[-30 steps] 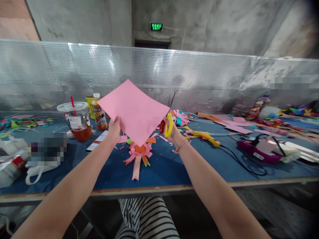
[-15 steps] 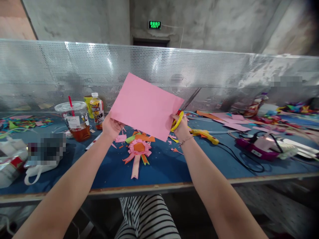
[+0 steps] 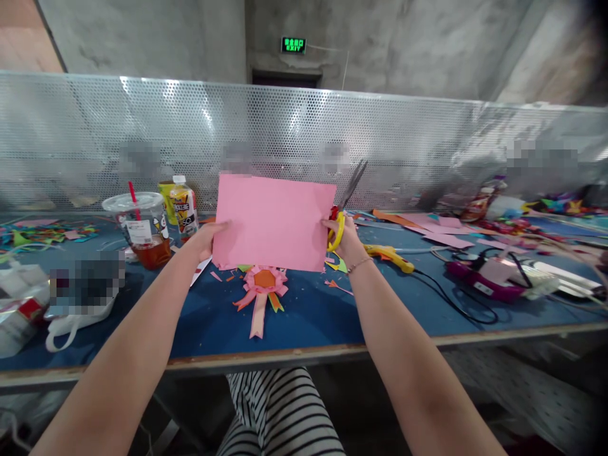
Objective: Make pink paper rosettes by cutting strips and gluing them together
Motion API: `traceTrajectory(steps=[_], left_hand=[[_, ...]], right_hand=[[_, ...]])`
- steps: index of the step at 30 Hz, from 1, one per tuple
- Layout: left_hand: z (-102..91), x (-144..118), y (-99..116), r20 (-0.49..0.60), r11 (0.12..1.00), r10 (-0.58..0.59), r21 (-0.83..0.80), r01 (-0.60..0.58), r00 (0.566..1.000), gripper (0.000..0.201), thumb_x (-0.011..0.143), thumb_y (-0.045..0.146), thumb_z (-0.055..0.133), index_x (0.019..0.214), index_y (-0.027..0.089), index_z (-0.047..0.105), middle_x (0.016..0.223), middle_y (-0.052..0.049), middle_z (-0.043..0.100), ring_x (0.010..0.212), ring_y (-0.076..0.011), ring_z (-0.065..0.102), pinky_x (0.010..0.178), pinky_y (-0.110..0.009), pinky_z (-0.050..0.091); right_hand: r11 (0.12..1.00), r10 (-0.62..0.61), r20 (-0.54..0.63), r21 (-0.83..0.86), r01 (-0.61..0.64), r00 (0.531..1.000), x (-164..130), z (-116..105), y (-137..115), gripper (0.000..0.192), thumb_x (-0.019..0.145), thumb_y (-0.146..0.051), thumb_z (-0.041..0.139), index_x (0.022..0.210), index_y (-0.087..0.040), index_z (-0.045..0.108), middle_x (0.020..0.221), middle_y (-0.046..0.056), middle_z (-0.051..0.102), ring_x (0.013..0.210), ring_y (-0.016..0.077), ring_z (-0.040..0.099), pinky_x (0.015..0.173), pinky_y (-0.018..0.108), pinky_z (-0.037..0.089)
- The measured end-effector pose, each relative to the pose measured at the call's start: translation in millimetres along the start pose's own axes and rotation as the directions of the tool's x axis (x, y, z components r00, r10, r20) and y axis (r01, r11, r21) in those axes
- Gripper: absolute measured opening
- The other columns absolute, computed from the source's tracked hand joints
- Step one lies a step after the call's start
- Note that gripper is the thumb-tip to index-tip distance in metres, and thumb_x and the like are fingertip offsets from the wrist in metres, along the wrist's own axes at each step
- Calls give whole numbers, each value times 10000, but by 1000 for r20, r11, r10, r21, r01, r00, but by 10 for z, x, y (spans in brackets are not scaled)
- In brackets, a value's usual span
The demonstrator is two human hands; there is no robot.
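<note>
A pink sheet of paper (image 3: pixel 275 223) is held up between my two hands, above the blue tabletop. My left hand (image 3: pixel 207 239) pinches its left edge, thumb on the near face. At the right edge, my right hand (image 3: pixel 346 239) grips the paper with the thumb and also carries scissors (image 3: pixel 337 232) with yellow and red handles, their blades pointing up and away. Below the sheet lies a paper rosette (image 3: pixel 264 280) with pink pleats, an orange centre and hanging ribbon tails. The sheet partly hides paper scraps behind the rosette.
A drink cup (image 3: pixel 142 231) with a red straw and a bottle (image 3: pixel 184 206) stand at left. To the right lie a yellow glue gun (image 3: pixel 392 258) with a black cord, a purple power strip (image 3: pixel 484 282) and pink sheets (image 3: pixel 439 231). A perforated metal screen (image 3: pixel 408 152) lines the back.
The pink sheet has turned from tilted to nearly level and come lower. My left hand has shifted from its lower corner to the left side. The scissors have moved slightly left.
</note>
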State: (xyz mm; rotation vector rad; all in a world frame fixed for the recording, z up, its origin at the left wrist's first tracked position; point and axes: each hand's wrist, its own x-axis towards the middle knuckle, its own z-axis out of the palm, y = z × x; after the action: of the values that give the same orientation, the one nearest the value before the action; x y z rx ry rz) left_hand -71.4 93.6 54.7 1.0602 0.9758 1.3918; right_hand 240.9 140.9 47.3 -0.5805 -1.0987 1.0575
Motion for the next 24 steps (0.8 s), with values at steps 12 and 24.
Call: traceTrajectory(steps=[12,24], left_hand=[[-74,220,-208,-271,925,371,189,-329,888,364,606,273,694,943,145,649,959,-89,680,925,-223,615,863,-363,457],[-145,251,-264,-272,801,567,404,-442,777,388,694,414,611,975,147,640,1038,-80,661,994,-209,591,928,-340,423]], right_hand=[[982,183,-10,-42,-183,983,32,-41,-58,429,564,-548,702,591,-198,455,458,-73,449,320,28,303,280,173,227],[897,297,11,-347,-275,955,-22,23,34,518,621,-709,544,585,-197,478,400,-51,419,292,59,346,283,210,266]])
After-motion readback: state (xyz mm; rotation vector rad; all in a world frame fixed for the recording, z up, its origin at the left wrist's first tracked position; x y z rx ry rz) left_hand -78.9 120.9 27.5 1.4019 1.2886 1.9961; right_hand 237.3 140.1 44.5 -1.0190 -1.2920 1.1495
